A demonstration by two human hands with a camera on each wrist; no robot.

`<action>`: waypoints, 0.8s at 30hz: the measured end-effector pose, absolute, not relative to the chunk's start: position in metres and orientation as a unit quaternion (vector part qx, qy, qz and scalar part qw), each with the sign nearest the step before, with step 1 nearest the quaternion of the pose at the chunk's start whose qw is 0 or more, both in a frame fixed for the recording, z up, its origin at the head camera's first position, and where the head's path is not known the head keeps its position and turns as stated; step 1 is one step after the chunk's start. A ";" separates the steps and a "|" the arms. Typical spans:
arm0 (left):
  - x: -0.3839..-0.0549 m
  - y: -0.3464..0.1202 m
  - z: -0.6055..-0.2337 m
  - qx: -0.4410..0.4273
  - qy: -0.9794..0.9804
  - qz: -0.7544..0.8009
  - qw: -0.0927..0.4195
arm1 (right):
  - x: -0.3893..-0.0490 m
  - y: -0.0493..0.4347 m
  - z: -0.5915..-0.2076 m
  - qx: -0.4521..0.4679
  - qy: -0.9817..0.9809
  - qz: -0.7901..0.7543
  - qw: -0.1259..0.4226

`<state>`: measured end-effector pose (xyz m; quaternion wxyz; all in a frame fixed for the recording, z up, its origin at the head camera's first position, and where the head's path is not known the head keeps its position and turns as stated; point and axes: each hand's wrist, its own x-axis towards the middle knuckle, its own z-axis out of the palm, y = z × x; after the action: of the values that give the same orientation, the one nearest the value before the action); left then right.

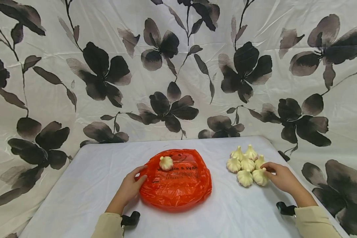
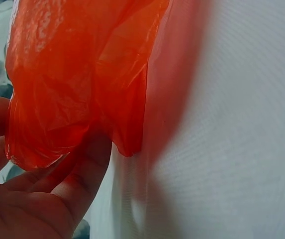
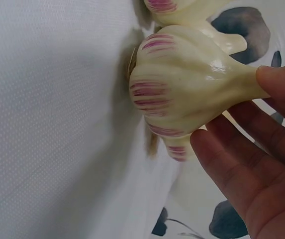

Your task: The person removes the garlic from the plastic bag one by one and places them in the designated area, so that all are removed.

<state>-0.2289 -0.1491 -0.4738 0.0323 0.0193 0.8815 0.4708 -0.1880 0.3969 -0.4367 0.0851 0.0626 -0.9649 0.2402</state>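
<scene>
A red plastic bag (image 1: 178,191) with dark printing lies spread on the table, one garlic bulb (image 1: 166,163) resting on it. At the bag's left edge is my left hand (image 1: 130,185); thumb and fingers hold the edge, and the left wrist view shows crinkled plastic (image 2: 52,84) hiding some fingertips. On the right, several garlic bulbs (image 1: 247,163) sit in a close cluster. My right hand (image 1: 281,177) pinches the neck of the front right bulb (image 1: 260,177). Up close in the right wrist view, this pale garlic bulb (image 3: 177,84) has purple streaks, and the thumb presses its stem.
Beneath everything is a table with a white cloth (image 1: 107,162). Behind it hangs a pale curtain (image 1: 202,99) with dark flowers. Each wrist carries a small black camera, the left one (image 1: 131,218) beside the sleeve and the right one (image 1: 285,209) likewise.
</scene>
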 end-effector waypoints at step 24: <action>-0.228 -0.150 -0.474 0.016 0.881 0.472 0.033 | -0.192 0.395 -0.426 0.045 -0.964 0.248 0.083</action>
<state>-0.2282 -0.1503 -0.4741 0.0335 0.0161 0.8810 0.4717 -0.1918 0.3951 -0.4264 0.0831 0.0450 -0.9642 0.2477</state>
